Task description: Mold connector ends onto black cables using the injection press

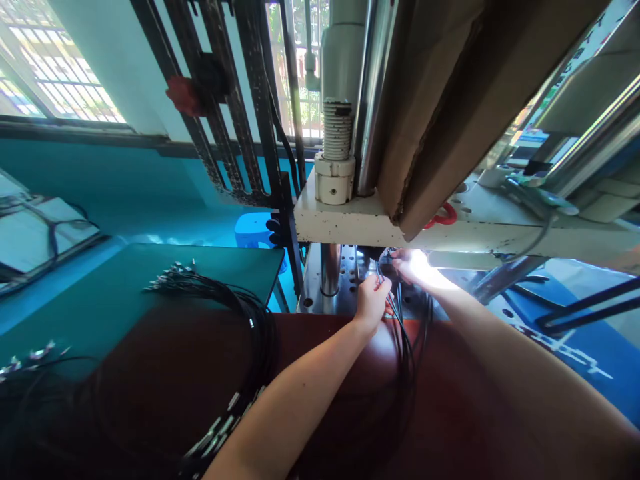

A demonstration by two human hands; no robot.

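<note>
My left hand [371,303] pinches thin black flexible cables [404,347], fingers closed, near the gap under the chipped cream metal press plate [350,223]; lengths trail over the red-brown tabletop [305,328]. Right hand [413,267] just beside; glare, so I can't tell its grip.

From where I stand, the black cables [257,327] look like smooth plastic with shiny metal ends [173,275]. The reddish-brown counter [303,333] looks smooth. Above, a mirror-bright metal column [370,100] meets chipped cream paint on the press plate [345,223], beside matt, rough-edged brown cardboard [465,100]. The blue stool [253,230] seems plastic.
</note>
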